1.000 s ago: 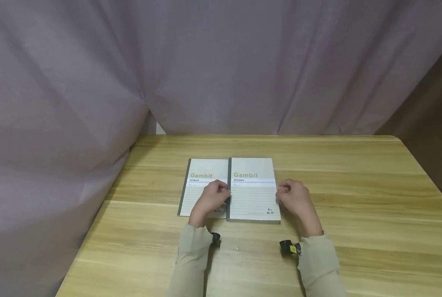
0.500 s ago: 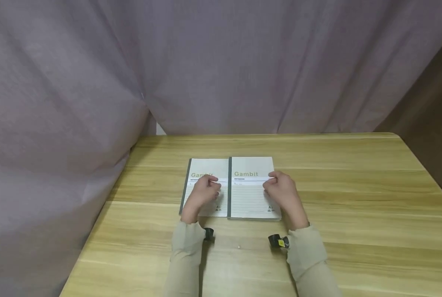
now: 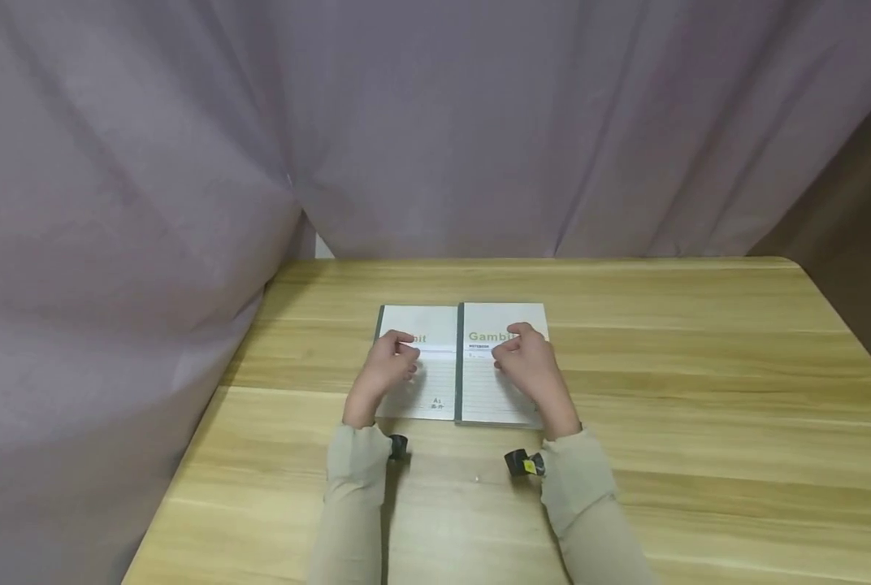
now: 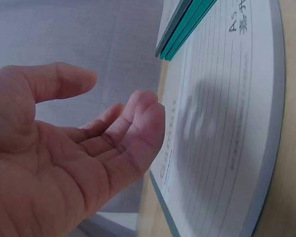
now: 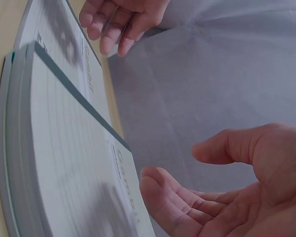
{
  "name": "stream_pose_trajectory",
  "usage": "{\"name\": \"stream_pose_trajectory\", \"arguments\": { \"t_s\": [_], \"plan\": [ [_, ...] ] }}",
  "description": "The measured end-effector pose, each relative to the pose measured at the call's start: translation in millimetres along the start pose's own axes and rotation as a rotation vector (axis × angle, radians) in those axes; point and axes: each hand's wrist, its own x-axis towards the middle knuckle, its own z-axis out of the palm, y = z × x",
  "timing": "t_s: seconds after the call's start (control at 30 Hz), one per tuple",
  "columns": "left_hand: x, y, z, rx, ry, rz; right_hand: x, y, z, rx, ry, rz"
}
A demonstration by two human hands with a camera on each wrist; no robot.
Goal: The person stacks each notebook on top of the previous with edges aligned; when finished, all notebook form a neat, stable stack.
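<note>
Two white notebooks with dark spines and gold "Gambit" lettering lie side by side. My left hand [image 3: 386, 363] hovers over the left notebook [image 3: 435, 382], casting a shadow on its cover. In the left wrist view its fingers [image 4: 133, 143] bend loosely, thumb apart, holding nothing. Above the right notebook [image 3: 483, 394] hovers my right hand [image 3: 534, 366], its fingers [image 5: 177, 205] relaxed and thumb apart, also holding nothing. From the right wrist view, the right notebook looks like a stack of several, standing higher than the left one.
The notebooks lie on a wooden table [image 3: 699, 390]. Grey-purple curtains [image 3: 435, 130] hang behind it and along its left side. A tiny pale speck [image 3: 477, 479] is on the table in front of the notebooks. Black wrist cameras [image 3: 525, 463] sit on both sleeves.
Both hands have drawn away from the right stack's side edges and risen above the covers. The left hand moved left, the right hand moved left over the right notebook. The notebooks stay put.
</note>
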Motion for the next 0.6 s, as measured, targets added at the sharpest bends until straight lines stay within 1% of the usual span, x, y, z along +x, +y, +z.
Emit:
{"name": "stream_pose_trajectory", "arguments": {
  "t_s": [0.17,0.3,0.4,0.5,0.6],
  "plan": [
    [-0.2,-3.4,-3.7,0.007,0.020,-0.010,1,-2,8.5,-0.027,-0.006,-0.006],
    [-3.6,-5.3,-7.9,0.034,0.025,-0.016,0,-3,15.2,-0.029,-0.013,-0.022],
    [-6.4,-8.7,-13.4,0.044,0.043,-0.030,-2,-4,22.0,-0.031,-0.019,-0.036],
    [-7.4,-13.6,-20.5,0.032,0.061,-0.039,-3,-4,30.4,-0.030,-0.019,-0.058],
    [-6.9,-18.0,-27.1,0.004,0.064,-0.054,-6,-5,38.2,-0.027,-0.024,-0.072]
  ]
}}
